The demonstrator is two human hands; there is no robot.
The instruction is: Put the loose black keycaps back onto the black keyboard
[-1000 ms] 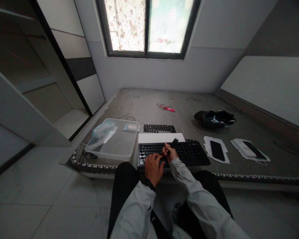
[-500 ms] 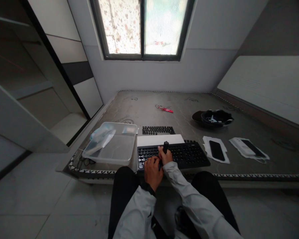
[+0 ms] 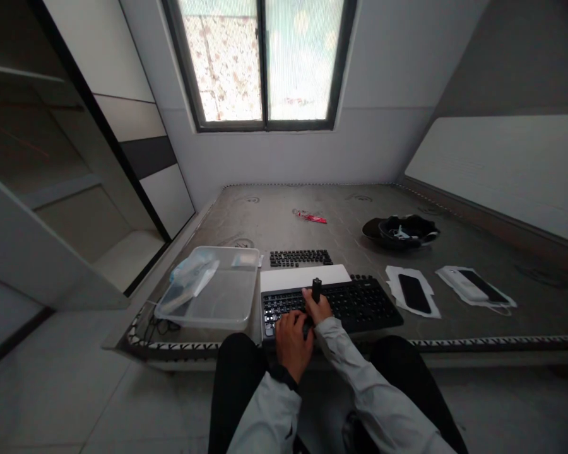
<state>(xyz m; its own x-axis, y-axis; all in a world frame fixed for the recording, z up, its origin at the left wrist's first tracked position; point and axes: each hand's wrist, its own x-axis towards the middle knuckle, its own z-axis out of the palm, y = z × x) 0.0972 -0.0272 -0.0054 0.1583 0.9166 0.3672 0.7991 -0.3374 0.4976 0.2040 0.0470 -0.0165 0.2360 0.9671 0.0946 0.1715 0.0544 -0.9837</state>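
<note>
A black keyboard (image 3: 360, 302) lies in front of my knees, partly over a white sheet (image 3: 303, 275). Pale spots show among the keys at its left end. My right hand (image 3: 319, 308) is closed around a black-handled tool (image 3: 317, 289), held roughly upright over the keyboard; its working end is hidden by my fingers. Close beside it, my left hand (image 3: 294, 340) rests on the near side of the keyboard with fingers bent together near the tool's lower end. What those fingers pinch, if anything, is hidden. Loose black keycaps (image 3: 300, 257) lie in rows beyond the sheet.
A clear plastic box (image 3: 227, 302) holding bluish-white packets stands at left on the mattress (image 3: 265, 208). To the right are a phone (image 3: 414, 293) on a white wrapper, another wrapped dark device (image 3: 483, 287) and a dark cap (image 3: 400, 231). A red item (image 3: 312, 217) lies farther back.
The whole view has tilted up slightly, so things sit lower in the picture. Both hands stay at the keyboard, and the right still grips the black-handled tool.
</note>
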